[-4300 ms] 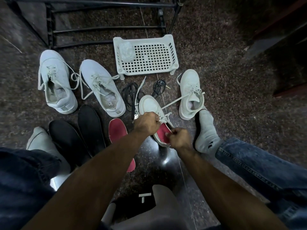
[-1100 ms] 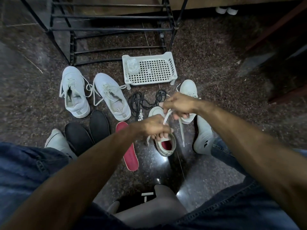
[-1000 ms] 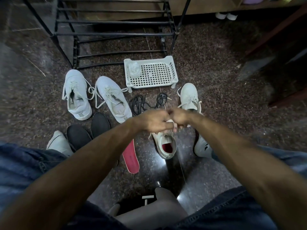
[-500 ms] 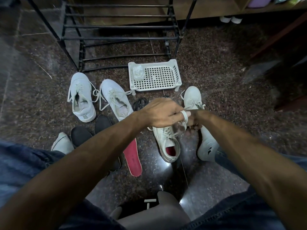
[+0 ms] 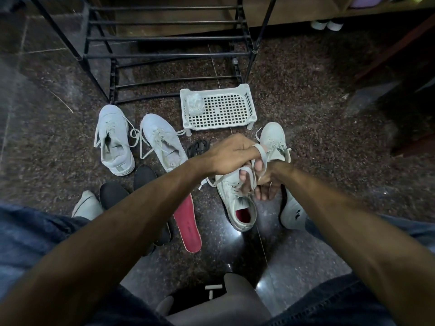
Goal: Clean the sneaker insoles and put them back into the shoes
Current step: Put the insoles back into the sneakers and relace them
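A white sneaker (image 5: pixel 237 205) stands on the floor in front of me with a red insole (image 5: pixel 243 215) showing in its heel. My left hand (image 5: pixel 231 154) is above it with the white shoelace (image 5: pixel 261 156) looped over a finger. Just under and right of it, my right hand (image 5: pixel 264 184) grips the same lace. The matching white sneaker (image 5: pixel 274 140) sits just beyond. A loose red insole (image 5: pixel 188 224) lies on the floor to the left. Two black insoles (image 5: pixel 113 196) lie further left, partly under my arm.
Two more white sneakers (image 5: pixel 115 140) (image 5: pixel 162 142) stand at the left. A white perforated tray (image 5: pixel 221 109) holding a crumpled wad sits behind, with a black metal shoe rack (image 5: pixel 164 50) beyond it. Black laces (image 5: pixel 199 145) lie by the tray. My socked feet (image 5: pixel 292 210) flank the shoes.
Both hands went from the sneaker's opening to its laces. They lifted the lace, crossed it, and the left hand now has it looped over a finger.
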A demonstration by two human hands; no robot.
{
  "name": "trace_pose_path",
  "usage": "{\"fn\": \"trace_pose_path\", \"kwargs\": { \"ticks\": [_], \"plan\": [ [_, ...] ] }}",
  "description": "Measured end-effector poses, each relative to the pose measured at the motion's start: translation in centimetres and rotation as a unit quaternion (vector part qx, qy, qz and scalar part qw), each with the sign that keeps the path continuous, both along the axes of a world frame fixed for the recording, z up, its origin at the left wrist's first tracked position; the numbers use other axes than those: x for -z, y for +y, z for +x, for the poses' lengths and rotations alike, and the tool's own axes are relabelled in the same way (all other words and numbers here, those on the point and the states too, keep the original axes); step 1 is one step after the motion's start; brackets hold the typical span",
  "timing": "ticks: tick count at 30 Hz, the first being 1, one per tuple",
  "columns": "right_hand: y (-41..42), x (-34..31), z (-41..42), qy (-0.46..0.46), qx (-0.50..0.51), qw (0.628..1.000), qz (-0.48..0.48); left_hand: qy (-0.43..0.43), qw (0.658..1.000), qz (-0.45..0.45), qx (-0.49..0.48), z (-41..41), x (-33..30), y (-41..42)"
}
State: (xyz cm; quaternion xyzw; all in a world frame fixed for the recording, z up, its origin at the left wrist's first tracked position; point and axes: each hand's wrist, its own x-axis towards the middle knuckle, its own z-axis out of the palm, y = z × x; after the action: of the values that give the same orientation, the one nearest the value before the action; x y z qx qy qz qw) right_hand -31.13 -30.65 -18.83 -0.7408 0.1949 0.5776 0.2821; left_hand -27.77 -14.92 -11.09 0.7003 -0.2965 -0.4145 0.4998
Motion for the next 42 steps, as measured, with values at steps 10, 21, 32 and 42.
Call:
{"fn": "trace_pose_path", "kwargs": {
  "ticks": [10,21,32,42],
  "plan": [
    [-0.2,-3.0,0.4,-0.096,0.07,0.993,0.004,-0.047,0.998,0.025,0.019,0.0,-1.1,0.2],
    [-4.1,-2.2,2.6,-0.212,0.291,0.93,0.079,-0.075,0.991,-0.033,-0.109,1.6,0.2,1.4],
    [-3.1,-3.1,4.1,-0.222,0.084,0.948,0.215,0.029,0.964,-0.067,-0.256,4.1,0.5,-2.2],
    [-3.1,-3.6,5.7,-0.221,0.052,0.963,0.144,0.143,0.91,0.005,-0.389,5.6,3.5,-1.6]
  ]
}}
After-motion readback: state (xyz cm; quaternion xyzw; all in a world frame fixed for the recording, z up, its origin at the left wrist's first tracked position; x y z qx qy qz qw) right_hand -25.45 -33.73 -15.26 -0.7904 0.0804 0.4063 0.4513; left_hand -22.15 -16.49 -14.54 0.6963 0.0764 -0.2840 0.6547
